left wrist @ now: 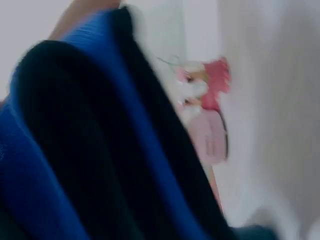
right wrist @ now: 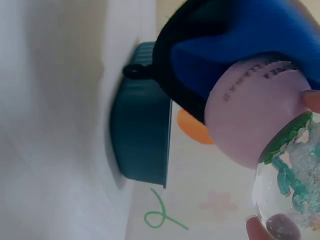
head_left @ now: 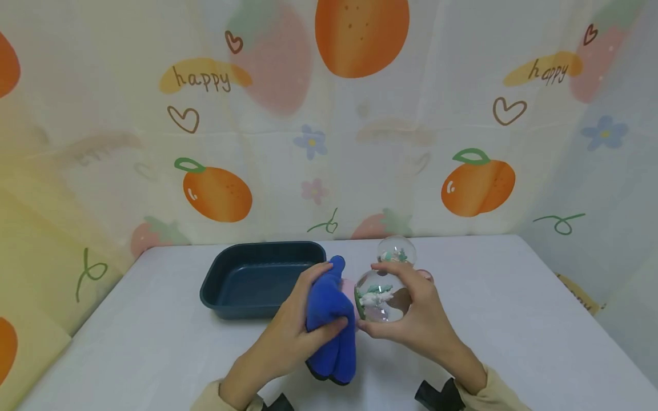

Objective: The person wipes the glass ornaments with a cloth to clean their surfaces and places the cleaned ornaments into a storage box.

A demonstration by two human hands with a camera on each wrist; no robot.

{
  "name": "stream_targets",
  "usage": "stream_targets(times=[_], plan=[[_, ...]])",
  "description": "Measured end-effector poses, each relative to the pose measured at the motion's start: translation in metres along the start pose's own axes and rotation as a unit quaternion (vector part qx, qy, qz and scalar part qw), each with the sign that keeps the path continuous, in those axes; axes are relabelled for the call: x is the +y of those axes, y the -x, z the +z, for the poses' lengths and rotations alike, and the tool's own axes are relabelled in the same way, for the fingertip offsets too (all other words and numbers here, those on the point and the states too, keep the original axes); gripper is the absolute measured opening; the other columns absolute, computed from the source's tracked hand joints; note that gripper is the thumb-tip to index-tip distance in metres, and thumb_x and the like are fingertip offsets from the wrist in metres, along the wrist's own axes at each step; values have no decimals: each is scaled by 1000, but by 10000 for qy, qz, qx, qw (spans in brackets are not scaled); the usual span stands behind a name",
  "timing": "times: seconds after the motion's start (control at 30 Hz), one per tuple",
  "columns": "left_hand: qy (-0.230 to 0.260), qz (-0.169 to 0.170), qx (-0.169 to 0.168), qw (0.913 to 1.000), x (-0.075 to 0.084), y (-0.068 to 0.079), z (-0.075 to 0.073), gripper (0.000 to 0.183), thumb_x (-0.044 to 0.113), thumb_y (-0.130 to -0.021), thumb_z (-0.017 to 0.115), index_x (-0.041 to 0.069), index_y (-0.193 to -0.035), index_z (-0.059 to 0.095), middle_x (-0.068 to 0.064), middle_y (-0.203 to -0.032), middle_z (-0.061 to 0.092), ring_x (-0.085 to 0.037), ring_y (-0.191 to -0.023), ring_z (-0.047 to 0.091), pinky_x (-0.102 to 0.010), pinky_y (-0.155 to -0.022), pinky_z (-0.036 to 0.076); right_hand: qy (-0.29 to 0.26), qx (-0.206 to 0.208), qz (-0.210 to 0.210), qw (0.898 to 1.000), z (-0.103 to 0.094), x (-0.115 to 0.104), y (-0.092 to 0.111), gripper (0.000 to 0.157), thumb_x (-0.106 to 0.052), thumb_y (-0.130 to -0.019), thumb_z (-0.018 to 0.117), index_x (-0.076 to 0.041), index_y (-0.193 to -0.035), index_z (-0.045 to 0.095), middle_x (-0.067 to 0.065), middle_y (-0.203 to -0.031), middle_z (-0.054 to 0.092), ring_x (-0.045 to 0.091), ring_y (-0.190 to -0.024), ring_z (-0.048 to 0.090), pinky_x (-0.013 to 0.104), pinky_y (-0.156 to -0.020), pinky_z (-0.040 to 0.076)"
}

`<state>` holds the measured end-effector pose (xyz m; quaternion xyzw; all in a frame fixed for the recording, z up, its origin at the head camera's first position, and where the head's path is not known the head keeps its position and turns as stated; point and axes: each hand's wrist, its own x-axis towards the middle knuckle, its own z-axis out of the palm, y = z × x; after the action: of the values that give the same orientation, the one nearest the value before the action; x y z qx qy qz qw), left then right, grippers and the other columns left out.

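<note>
In the head view my left hand (head_left: 285, 339) grips a bunched blue cloth (head_left: 331, 325) with black edging. A black loop on that edging shows in the right wrist view. My right hand (head_left: 424, 311) holds a snow globe (head_left: 377, 297) by its clear ball, thumb below and fingers above. The globe lies tipped sideways, its pink base (right wrist: 255, 110) toward the left. In the right wrist view the cloth lies against this base, which bears dark lettering. Inside the ball are white and teal-green shapes. The cloth's dark underside fills much of the left wrist view.
A dark teal rectangular dish (head_left: 241, 312) stands at the back left of the white table (head_left: 514, 319). Behind my right hand is a second clear globe (head_left: 397, 246). The left wrist view shows a pink base (left wrist: 210, 137) with a white and pink figure, blurred.
</note>
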<state>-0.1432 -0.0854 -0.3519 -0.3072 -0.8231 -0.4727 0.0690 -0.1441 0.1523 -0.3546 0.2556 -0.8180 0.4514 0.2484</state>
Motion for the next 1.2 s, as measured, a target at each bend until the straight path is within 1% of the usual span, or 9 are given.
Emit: stream_targets(times=[0.1,0.2,0.47,0.63,0.77,0.83,0.93,1.07,1.2], plan=[[-534,-92,-43,9985,2,0,5,83,34,-83,80,29,-149,29,-5,-157,35,-34,-130,53,-60,-95,51,80,-41,-198,9998,0,-1,1,81,-17,-55,97,-20,-128,60,-1,-121,66,11,-100,59,27,-82,53],[-622,-109,24,9980,3,-1,7,82,30,-81,82,26,-147,34,-6,-156,38,-35,-130,54,-60,-94,52,125,-71,-391,9991,0,-1,1,82,-15,-54,97,-17,-127,60,1,-122,66,12,-103,59,26,-81,56],[45,-76,121,9999,-3,-2,1,51,10,-89,72,15,-135,49,-7,-141,58,-31,-120,62,-58,-95,52,85,-415,-624,9972,-4,-3,0,84,-18,-51,98,-17,-126,60,-1,-125,65,10,-114,57,20,-85,55],[442,-394,50,9982,-8,-5,-4,37,19,-94,67,13,-127,50,-9,-128,65,-29,-111,65,-54,-92,54,-9,-515,-771,9957,-6,-3,-1,85,-21,-51,98,-18,-127,60,1,-126,65,13,-118,57,17,-97,47],[772,-845,-66,9934,-10,-5,-6,43,25,-92,69,14,-125,45,-7,-123,64,-24,-105,63,-45,-90,54,-243,-497,-782,9954,-5,-2,-1,85,-18,-52,98,-16,-128,60,1,-125,65,11,-111,58,18,-87,53],[933,-946,-166,9910,-9,-5,-6,45,26,-90,71,16,-125,44,-6,-121,63,-23,-103,63,-43,-90,54,-330,-459,-755,9955,-5,-2,0,84,-17,-52,98,-14,-128,59,1,-124,64,9,-104,59,18,-79,55],[972,-945,-400,9900,-9,-5,-7,53,28,-88,73,21,-133,45,-4,-126,62,-23,-105,62,-45,-90,55,-264,-334,-651,9970,-4,-2,0,84,-16,-53,97,-14,-127,60,1,-122,65,9,-99,60,18,-78,54],[836,-842,-642,9909,-7,-4,-8,75,29,-84,78,34,-147,39,0,-139,56,-24,-112,60,-50,-92,54,15,-94,-454,9989,-4,-2,-1,83,-18,-52,97,-18,-127,61,-1,-122,67,10,-101,58,24,-88,41],[730,-718,-765,9918,-5,-3,-7,83,29,-82,82,39,-149,34,3,-146,49,-24,-118,58,-52,-94,53,-75,-148,-370,9992,-4,-3,0,83,-17,-53,97,-19,-127,60,-1,-122,66,10,-99,59,25,-85,45]])
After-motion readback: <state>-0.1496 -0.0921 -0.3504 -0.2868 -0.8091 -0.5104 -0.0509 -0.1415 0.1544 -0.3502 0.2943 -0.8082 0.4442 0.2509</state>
